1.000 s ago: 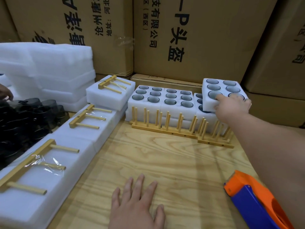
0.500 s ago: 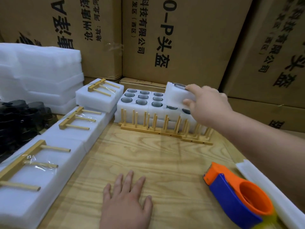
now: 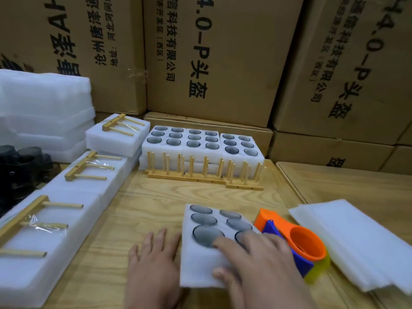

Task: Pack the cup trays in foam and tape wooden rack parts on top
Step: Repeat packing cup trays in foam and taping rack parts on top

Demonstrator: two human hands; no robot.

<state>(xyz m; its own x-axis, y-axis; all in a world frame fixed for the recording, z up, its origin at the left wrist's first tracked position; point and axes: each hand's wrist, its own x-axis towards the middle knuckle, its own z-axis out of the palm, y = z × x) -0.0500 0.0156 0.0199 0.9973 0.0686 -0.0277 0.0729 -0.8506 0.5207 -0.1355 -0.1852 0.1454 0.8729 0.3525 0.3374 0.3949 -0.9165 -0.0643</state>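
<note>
A white foam cup tray (image 3: 200,262) with six dark cups lies on the wooden table (image 3: 142,201) in front of me. My right hand (image 3: 256,264) grips its near right corner, fingers on top and thumb at the front edge. Flat on the table, my left hand (image 3: 151,264) has its fingers straight and touches the tray's left edge. More cup trays (image 3: 200,141) are stacked at the back. Wooden rack parts (image 3: 200,175) stand upright against them. An orange and blue tape dispenser (image 3: 305,246) sits just right of the held tray.
Packed foam blocks (image 3: 66,197) with wooden pieces (image 3: 84,168) taped on top line the left side. Thin foam sheets (image 3: 356,237) lie at the right. A pile of foam (image 3: 44,108) and black cups (image 3: 20,166) sit far left. Cardboard boxes (image 3: 211,52) wall the back.
My right hand lifted one cup tray off the back stack and brought it down to the table in front of me. My left hand stayed flat on the table.
</note>
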